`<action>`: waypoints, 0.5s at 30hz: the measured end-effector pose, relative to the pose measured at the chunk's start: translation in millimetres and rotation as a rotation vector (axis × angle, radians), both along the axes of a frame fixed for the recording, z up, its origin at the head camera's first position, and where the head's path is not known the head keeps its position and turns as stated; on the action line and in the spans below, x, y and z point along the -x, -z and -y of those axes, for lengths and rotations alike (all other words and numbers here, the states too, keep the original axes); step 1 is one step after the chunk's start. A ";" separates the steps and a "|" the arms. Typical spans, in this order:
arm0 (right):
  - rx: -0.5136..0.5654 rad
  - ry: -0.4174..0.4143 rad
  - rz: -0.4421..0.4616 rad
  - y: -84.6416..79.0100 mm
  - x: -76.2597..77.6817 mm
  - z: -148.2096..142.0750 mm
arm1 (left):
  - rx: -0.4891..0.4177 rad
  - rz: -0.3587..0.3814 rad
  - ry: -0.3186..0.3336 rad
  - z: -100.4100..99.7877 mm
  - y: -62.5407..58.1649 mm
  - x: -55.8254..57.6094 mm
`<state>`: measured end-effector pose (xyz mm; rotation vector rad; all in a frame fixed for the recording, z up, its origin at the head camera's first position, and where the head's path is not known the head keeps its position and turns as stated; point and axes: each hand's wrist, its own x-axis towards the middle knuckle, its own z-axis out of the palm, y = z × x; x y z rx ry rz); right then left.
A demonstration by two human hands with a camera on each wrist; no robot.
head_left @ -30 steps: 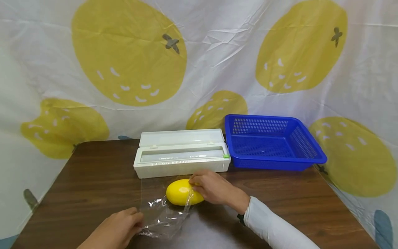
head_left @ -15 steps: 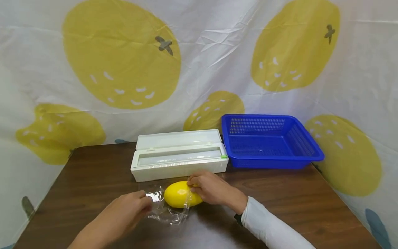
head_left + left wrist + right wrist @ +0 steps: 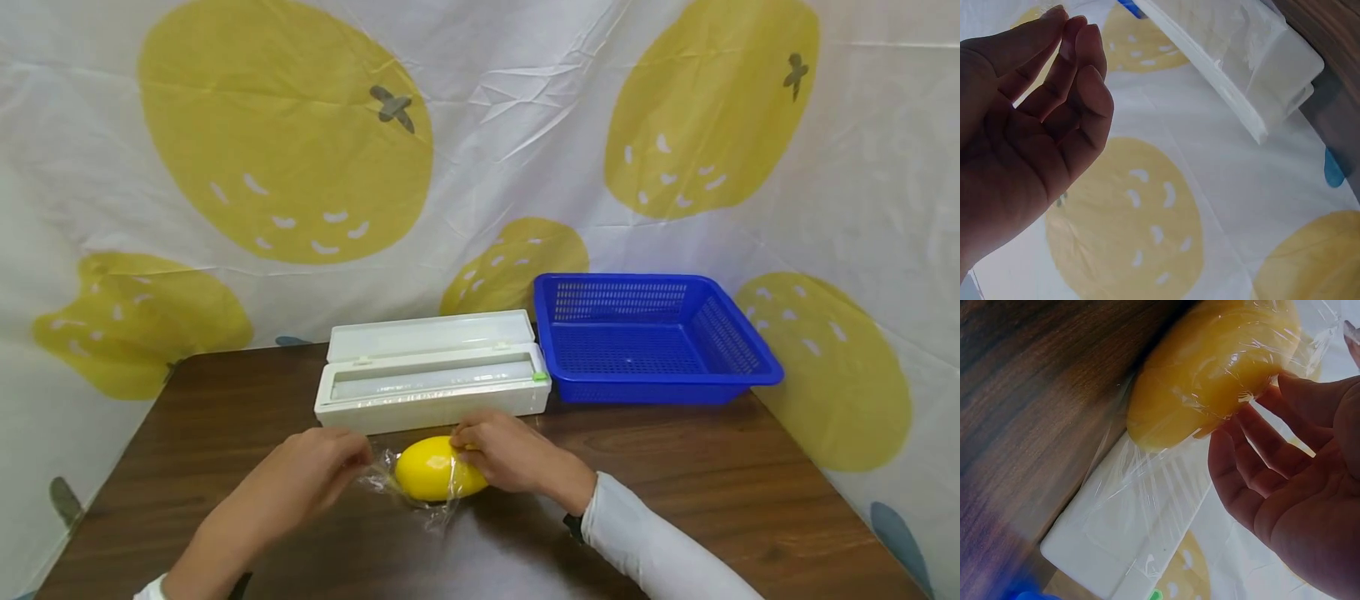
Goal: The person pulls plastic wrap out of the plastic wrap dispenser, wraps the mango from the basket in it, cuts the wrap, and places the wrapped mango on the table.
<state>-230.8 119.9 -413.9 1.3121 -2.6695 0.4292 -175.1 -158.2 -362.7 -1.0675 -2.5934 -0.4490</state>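
A smooth yellow oval fruit (image 3: 433, 469) lies on the table, with clear plastic wrap (image 3: 1147, 481) over and around it. My right hand (image 3: 504, 454) is at the fruit's upper right; its thumb and fingertips pinch the wrap against the fruit's surface. Left of the fruit, my left hand (image 3: 307, 471) is raised a little and pinches the wrap's left edge between thumb and fingers. The left wrist view shows that hand's (image 3: 1041, 106) fingertips meeting the thumb, with only a bit of film visible. Behind the fruit stands a white wrap dispenser (image 3: 435, 408), lid up, with a roll inside.
A blue perforated basket (image 3: 637, 392) stands right of the dispenser, close against it. The brown wooden table (image 3: 675, 500) ends at a white curtain (image 3: 510, 150) printed with yellow fruit.
My left hand has moved up and away from the table's front edge, bringing the wrap's left edge in toward the fruit; the film there is now bunched. The right hand has stayed at the fruit.
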 end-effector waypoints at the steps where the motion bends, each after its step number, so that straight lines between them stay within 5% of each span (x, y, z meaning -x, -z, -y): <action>1: 0.001 0.000 -0.001 0.3 0.3 -0.2 | -0.009 -0.002 -0.003 -1.4 0.6 1.9; 15: 0.010 -0.011 -0.004 0.5 1.3 -0.1 | -0.052 -0.002 0.007 -20.3 6.0 30.1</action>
